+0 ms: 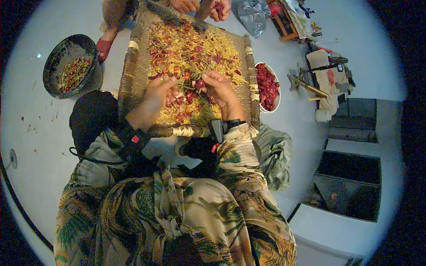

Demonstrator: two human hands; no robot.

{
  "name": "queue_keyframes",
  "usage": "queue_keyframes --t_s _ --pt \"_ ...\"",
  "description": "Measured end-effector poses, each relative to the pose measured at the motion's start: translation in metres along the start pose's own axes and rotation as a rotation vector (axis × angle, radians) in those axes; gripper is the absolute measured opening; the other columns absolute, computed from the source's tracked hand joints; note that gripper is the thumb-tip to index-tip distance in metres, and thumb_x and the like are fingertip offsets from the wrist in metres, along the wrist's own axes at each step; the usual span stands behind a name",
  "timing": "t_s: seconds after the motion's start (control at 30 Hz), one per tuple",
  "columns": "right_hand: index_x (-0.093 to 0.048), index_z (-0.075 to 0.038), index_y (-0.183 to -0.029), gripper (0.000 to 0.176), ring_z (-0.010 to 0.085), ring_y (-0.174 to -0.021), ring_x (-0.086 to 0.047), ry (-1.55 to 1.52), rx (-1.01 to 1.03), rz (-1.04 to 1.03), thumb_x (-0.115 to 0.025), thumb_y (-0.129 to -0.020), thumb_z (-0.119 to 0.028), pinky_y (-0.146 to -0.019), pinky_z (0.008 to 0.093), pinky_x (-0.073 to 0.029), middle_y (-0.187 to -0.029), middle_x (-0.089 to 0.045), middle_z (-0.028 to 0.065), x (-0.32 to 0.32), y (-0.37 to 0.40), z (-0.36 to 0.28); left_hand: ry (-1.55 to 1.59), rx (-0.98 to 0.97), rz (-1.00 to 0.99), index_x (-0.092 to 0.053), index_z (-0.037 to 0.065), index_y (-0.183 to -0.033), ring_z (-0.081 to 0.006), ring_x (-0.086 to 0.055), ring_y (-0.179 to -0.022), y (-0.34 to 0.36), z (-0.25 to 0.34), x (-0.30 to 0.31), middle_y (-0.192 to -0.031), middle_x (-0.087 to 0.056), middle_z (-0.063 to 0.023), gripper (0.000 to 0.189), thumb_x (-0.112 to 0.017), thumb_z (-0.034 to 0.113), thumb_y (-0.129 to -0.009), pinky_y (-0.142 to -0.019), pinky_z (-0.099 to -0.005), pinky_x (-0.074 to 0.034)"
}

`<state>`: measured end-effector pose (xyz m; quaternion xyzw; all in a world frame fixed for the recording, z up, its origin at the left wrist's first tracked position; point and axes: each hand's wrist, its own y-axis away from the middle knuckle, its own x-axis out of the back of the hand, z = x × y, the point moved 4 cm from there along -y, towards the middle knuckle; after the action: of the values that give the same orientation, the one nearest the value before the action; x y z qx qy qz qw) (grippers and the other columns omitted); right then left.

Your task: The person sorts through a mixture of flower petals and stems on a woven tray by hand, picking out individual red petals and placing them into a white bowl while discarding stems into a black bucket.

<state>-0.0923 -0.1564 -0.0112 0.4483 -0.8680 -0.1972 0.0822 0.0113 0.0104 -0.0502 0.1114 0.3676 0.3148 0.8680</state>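
Both my hands are over a woven tray [125, 82] spread with yellow seeds [224, 51] and broken dried red chillies [216, 58]. My left hand [160, 96] has its fingers closed in a pinch, with pale and greenish bits, perhaps stems, at the tips; what exactly it grips is too small to tell. Close by on the right, my right hand [220, 91] pinches a dark red dried chilli [199, 83] between thumb and fingers. The two sets of fingertips are a short gap apart, above the tray's near half.
At the tray's far end are another person's hands [186, 5], one holding red chilli pieces. A black bucket [49, 75] with stems stands left, near that person's red slipper [103, 48]. Right of the tray sits a white bowl [278, 99] of red chillies [267, 86]. A grey plastic bag [253, 17] lies beyond.
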Motion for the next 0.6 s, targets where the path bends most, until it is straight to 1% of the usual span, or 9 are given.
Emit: queue_keyframes --t_s 0.03,0.13,0.23,0.33,0.4,0.43,0.5,0.53,0.6 --pt "-0.059 -0.011 -0.080 0.009 0.0064 -0.064 -0.051 0.001 0.003 -0.012 -0.061 -0.082 -0.019 -0.057 0.0218 -0.040 -0.071 -0.057 -0.0042 -0.003 0.002 -0.002 0.000 -0.004 -0.001 -0.052 0.011 -0.089 -0.0092 -0.054 -0.064 -0.001 0.000 0.001 -0.077 -0.055 0.0006 0.021 -0.059 0.030 -0.083 -0.055 -0.0227 -0.044" --pt "-0.058 -0.011 -0.079 0.009 0.0059 -0.063 -0.050 0.221 0.113 0.040 -0.062 -0.082 -0.018 -0.058 0.0211 -0.039 -0.071 -0.056 -0.0046 0.009 -0.011 0.007 -0.004 -0.004 -0.010 -0.052 0.011 -0.089 -0.0090 -0.054 -0.066 -0.002 0.003 0.000 -0.077 -0.055 0.0010 0.020 -0.058 0.029 -0.083 -0.056 -0.0226 -0.044" --pt "-0.058 -0.010 -0.077 0.009 0.0058 -0.062 -0.049 0.156 0.055 0.039 -0.062 -0.081 -0.017 -0.058 0.0207 -0.038 -0.070 -0.055 -0.0046 0.007 -0.005 0.006 -0.024 0.006 -0.019 -0.053 0.010 -0.089 -0.0084 -0.053 -0.067 0.002 0.006 0.000 -0.077 -0.055 0.0015 0.020 -0.058 0.028 -0.084 -0.056 -0.0217 -0.043" --pt "-0.057 -0.009 -0.076 0.009 0.0059 -0.061 -0.049 0.263 0.099 0.041 -0.062 -0.081 -0.016 -0.057 0.0205 -0.038 -0.069 -0.055 -0.0042 0.009 -0.011 0.008 -0.056 -0.029 -0.040 -0.054 0.009 -0.091 -0.0076 -0.052 -0.067 0.004 0.009 -0.002 -0.078 -0.055 0.0021 0.021 -0.058 0.028 -0.084 -0.057 -0.0211 -0.043" --pt "-0.058 -0.009 -0.076 0.009 0.0057 -0.060 -0.049 0.268 0.118 0.015 -0.061 -0.081 -0.015 -0.057 0.0206 -0.038 -0.068 -0.055 -0.0040 0.004 -0.011 0.010 -0.072 -0.049 -0.064 -0.055 0.008 -0.092 -0.0073 -0.052 -0.067 0.006 0.010 -0.005 -0.078 -0.055 0.0023 0.022 -0.058 0.028 -0.084 -0.057 -0.0212 -0.042" --pt "-0.058 -0.009 -0.076 0.009 0.0056 -0.060 -0.049 0.270 0.127 0.002 -0.061 -0.081 -0.015 -0.056 0.0207 -0.038 -0.068 -0.055 -0.0039 -0.001 -0.010 0.009 -0.097 -0.039 -0.070 -0.055 0.008 -0.093 -0.0075 -0.052 -0.067 0.008 0.011 -0.006 -0.078 -0.055 0.0021 0.022 -0.059 0.028 -0.083 -0.058 -0.0214 -0.043" --pt "-0.058 -0.009 -0.076 0.009 0.0056 -0.061 -0.050 0.180 0.056 -0.074 -0.061 -0.081 -0.016 -0.057 0.0207 -0.038 -0.069 -0.056 -0.0036 -0.020 0.005 -0.004 -0.148 -0.021 -0.081 -0.055 0.008 -0.095 -0.0080 -0.052 -0.067 0.011 0.016 -0.011 -0.079 -0.056 0.0018 0.023 -0.059 0.027 -0.083 -0.059 -0.0218 -0.043" --pt "-0.058 -0.009 -0.076 0.009 0.0055 -0.062 -0.050 0.133 0.022 -0.113 -0.060 -0.082 -0.016 -0.057 0.0207 -0.038 -0.070 -0.057 -0.0034 -0.031 0.013 -0.010 -0.128 0.004 -0.102 -0.055 0.007 -0.095 -0.0084 -0.052 -0.067 0.014 0.017 -0.014 -0.080 -0.056 0.0014 0.024 -0.060 0.027 -0.083 -0.060 -0.0224 -0.044" --pt "-0.059 -0.009 -0.077 0.009 0.0059 -0.064 -0.051 0.140 0.030 -0.140 -0.060 -0.082 -0.016 -0.059 0.0207 -0.039 -0.071 -0.058 -0.0030 -0.037 0.016 -0.009 -0.087 0.054 -0.144 -0.055 0.006 -0.096 -0.0093 -0.053 -0.069 0.019 0.019 -0.020 -0.082 -0.056 0.0006 0.026 -0.061 0.027 -0.082 -0.061 -0.0235 -0.045"
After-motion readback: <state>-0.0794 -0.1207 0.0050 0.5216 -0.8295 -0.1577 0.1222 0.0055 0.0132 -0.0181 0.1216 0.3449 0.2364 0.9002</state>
